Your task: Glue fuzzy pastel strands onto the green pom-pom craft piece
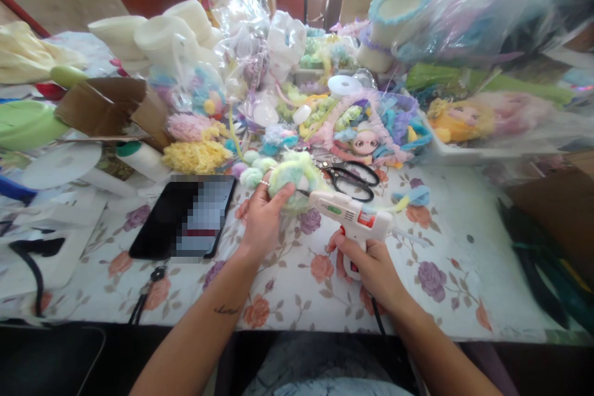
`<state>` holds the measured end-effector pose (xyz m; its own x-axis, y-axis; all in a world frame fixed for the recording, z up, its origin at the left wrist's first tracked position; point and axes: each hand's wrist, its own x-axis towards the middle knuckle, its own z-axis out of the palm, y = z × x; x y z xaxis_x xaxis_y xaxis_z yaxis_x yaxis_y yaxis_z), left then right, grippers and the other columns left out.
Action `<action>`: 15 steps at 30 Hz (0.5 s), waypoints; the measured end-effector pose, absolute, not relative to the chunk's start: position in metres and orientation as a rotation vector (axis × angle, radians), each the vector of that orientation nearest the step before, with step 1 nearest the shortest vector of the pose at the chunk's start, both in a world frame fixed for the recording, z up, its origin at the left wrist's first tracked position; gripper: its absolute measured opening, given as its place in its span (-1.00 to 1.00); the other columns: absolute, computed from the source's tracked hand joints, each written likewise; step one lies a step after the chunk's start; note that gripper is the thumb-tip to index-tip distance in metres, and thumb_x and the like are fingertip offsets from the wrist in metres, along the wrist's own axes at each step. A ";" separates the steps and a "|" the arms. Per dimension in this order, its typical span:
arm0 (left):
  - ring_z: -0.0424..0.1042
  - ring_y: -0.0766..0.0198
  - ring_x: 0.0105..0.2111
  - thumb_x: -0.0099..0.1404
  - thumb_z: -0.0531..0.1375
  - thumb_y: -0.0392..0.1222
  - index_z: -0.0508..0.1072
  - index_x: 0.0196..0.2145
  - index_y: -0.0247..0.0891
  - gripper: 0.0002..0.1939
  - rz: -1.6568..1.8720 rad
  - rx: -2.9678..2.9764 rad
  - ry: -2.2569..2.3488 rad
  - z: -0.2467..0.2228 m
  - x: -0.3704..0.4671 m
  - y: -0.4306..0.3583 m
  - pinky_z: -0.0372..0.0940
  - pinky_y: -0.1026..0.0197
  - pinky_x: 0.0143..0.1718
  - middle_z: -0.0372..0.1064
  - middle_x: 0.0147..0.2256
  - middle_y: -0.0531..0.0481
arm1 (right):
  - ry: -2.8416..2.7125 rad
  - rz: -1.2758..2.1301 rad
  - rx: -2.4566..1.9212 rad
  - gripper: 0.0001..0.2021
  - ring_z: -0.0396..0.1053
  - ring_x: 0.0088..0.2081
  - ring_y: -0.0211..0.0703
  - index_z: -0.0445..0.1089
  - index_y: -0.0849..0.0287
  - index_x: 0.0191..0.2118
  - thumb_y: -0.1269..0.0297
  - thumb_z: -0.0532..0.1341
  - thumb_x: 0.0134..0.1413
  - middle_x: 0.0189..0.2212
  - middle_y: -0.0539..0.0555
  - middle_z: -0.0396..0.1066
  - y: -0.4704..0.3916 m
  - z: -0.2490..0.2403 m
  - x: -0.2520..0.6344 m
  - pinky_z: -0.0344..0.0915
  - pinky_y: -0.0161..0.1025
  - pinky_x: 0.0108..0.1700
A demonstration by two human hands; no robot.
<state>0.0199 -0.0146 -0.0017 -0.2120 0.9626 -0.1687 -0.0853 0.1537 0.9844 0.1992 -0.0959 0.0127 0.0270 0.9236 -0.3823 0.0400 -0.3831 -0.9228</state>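
Note:
My left hand [264, 216] pinches a fluffy green and yellow yarn piece [292, 176], with pale pompoms [254, 170] at its left side. In my right hand [369, 260] is a white glue gun [348, 210], gripped by its handle with fingers at the red trigger. The gun's dark nozzle points left and reaches the yarn piece; whether it touches is too small to tell. Black-handled scissors [355, 179] lie just behind the gun. A yellow and blue fuzzy strip [413, 199] shows to the gun's right.
A black phone [183, 216] lies left on the flowered tablecloth [320, 297]. Behind stand a cardboard box [109, 108], yellow yarn [197, 156], plastic bags and doll parts. A white tray [487, 154] holds dolls at right. The gun's cable [378, 315] drops over the front edge.

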 end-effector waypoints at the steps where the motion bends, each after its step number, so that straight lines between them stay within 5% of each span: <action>1: 0.50 0.09 0.03 0.20 0.46 -0.01 0.58 -0.17 -0.12 -0.71 1.277 0.930 1.395 0.000 0.020 -0.015 0.33 0.18 0.10 0.61 -0.15 0.04 | -1.016 1.460 -1.535 -0.69 0.20 -0.66 -0.26 0.42 0.09 -0.48 -0.05 0.30 0.05 -0.74 -0.05 0.35 -0.096 0.013 0.199 0.19 -0.26 -0.53; 15: 0.52 0.11 -0.05 0.25 0.42 -0.04 0.64 -0.18 -0.17 -0.77 1.287 0.962 1.485 0.005 0.022 -0.016 0.35 0.22 -0.01 0.63 -0.15 0.01 | -1.004 1.463 -1.563 -0.70 0.15 -0.66 -0.29 0.33 0.07 -0.47 -0.02 0.34 -0.02 -0.73 -0.08 0.32 -0.097 0.013 0.197 0.15 -0.28 -0.56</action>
<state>0.0216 -0.0164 0.0050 -0.2734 0.9509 -0.1454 -0.0082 0.1488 0.9888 0.1974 -0.0969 0.0129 0.0351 0.9145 -0.4030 0.0469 -0.4043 -0.9134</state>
